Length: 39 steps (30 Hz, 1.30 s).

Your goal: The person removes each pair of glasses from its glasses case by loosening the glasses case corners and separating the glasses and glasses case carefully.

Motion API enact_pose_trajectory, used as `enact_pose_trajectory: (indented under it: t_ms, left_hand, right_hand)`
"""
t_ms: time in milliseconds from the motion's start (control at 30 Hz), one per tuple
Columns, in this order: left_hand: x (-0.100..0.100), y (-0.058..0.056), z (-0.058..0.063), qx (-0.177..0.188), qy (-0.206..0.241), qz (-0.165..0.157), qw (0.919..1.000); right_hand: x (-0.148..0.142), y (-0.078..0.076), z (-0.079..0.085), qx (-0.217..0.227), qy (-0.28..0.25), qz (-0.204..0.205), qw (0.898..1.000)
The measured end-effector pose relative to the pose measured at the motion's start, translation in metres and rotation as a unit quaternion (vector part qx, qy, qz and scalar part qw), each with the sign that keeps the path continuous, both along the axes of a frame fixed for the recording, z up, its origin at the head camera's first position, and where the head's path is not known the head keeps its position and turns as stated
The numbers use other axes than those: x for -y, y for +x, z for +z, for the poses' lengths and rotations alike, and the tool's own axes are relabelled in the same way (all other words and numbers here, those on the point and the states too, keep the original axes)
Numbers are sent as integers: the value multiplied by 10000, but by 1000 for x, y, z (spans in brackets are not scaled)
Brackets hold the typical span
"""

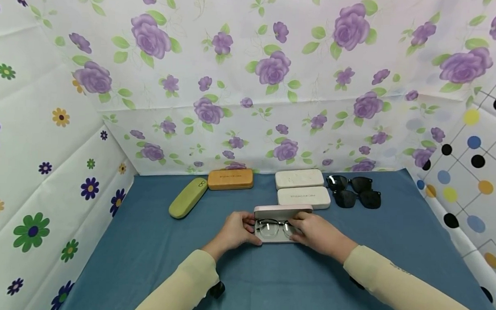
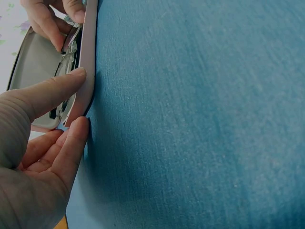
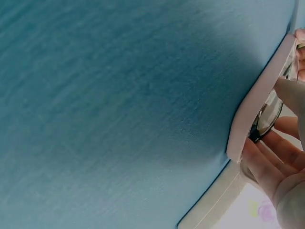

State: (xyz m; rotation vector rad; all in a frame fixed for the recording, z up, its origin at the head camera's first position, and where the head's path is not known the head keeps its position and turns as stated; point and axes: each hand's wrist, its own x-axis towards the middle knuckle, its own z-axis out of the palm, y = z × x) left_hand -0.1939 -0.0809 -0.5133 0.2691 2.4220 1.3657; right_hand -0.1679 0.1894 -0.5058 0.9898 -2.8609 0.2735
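Observation:
A pale pink glasses case [image 1: 275,241] stands with its lid raised in the middle of the table. Inside it lies a pair of clear eyeglasses [image 1: 269,228] with dark upper rims. My left hand [image 1: 236,231] grips the case's left end, its thumb over the front edge in the left wrist view. At the other end, my right hand [image 1: 317,232] pinches the eyeglasses by their right side. The right wrist view shows the fingers [image 3: 267,162] of that hand beside the dark frame corner, close to the case wall. The right lens is partly hidden behind this hand.
Behind the case lie two white glasses cases [image 1: 299,178], with two pairs of dark sunglasses [image 1: 357,199] to their right. An orange case [image 1: 230,179] and a green case [image 1: 188,197] lie at the back left. Flowered cloth [image 1: 248,141] hangs along the table's rear edge.

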Motion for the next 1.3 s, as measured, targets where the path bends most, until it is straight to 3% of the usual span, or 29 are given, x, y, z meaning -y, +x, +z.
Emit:
enact_pose_trajectory:
  t_ms: [200,433,567,933,1133,1300]
  left_hand:
    - [0,0,-1,-35,-43,-23,10000]
    - [1,1,-3,-83,-75,-22,9999]
    - [0,3,1,-108,-74,-58,9999]
    - [-1,3,6,-132,-114,-81,9998]
    - [-1,3,6,-98,-79,-80,9999]
    - [-1,4,6,-69,-107,-54,9999]
  right_hand:
    - [-1,0,-2,-108,-127,-3,9999]
    - [-3,2,-6,751,-1019,-778,9889]
    - [-4,1,-8,984,-1333,-801,9829]
    - [-1,3,-2,1153,-1418,-906,9790]
    - [-2,2,4,1482,-1865,-1062,9654]
    - [-5,3,7,2043,-2540,-1081,9392]
